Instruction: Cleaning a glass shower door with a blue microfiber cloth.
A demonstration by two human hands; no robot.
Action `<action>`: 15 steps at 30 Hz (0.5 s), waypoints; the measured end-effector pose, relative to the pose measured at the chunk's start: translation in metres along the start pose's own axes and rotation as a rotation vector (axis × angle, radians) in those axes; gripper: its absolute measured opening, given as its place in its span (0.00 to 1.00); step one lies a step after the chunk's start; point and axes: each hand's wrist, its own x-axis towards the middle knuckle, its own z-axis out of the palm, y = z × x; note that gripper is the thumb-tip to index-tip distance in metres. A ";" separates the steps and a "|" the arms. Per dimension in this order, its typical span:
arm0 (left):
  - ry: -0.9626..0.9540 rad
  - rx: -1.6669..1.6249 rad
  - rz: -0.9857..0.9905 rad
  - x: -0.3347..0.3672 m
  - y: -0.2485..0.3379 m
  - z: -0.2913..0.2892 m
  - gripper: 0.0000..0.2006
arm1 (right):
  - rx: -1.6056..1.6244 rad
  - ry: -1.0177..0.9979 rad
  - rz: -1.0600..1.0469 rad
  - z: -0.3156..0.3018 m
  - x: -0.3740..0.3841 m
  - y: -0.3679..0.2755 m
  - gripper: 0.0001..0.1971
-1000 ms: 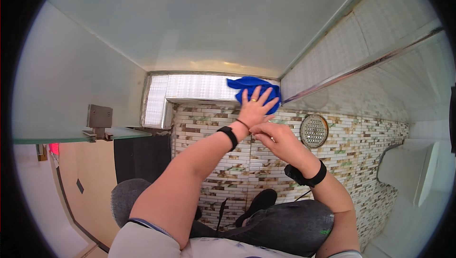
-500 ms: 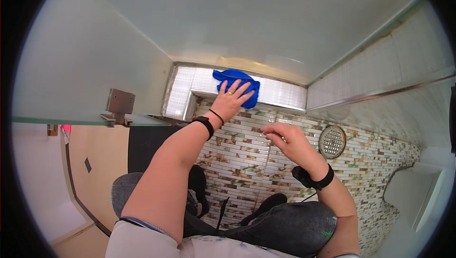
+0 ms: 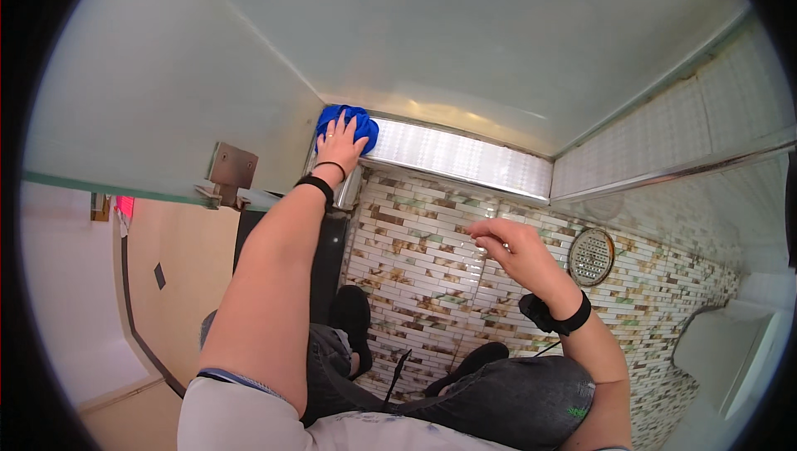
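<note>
Closest in, both knees are bent low over the small mosaic floor tiles (image 3: pixel 415 260) of a shower, dark shoes planted on them. That kind of floor gets slick, so I'd guess leaning this far forward with one arm stretched out is how a foot slides.

The right hand (image 3: pixel 510 248) hangs in the air over the floor, fingers loosely curled, holding nothing and braced on nothing. If balance goes, there's no support there. The round metal drain (image 3: pixel 591 257) sits just beyond it.

Further out, the left hand (image 3: pixel 339 146) is spread flat on a blue cloth (image 3: pixel 347 121), pressing it into the corner where the frosted strip (image 3: pixel 457 156) along the base of the wall meets the glass panel (image 3: pixel 166 102). The cloth is bunched under the palm, so it could slip out sideways. The metal hinge (image 3: pixel 230 170) on the glass edge is near the forearm, and a wide swipe might bang the wrist into it.
</note>
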 end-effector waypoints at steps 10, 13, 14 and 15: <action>0.148 0.134 -0.460 -0.092 0.049 0.020 0.29 | -0.008 0.013 -0.078 0.002 0.005 0.001 0.09; 0.105 0.153 -0.439 -0.077 0.039 0.010 0.31 | -0.015 0.014 -0.125 0.004 0.005 -0.002 0.08; 0.097 0.160 -0.383 -0.068 0.034 0.007 0.32 | -0.004 0.024 -0.092 0.004 -0.001 0.000 0.08; 0.107 0.182 -0.322 -0.060 0.031 0.013 0.33 | 0.004 0.038 -0.068 0.003 -0.001 0.003 0.08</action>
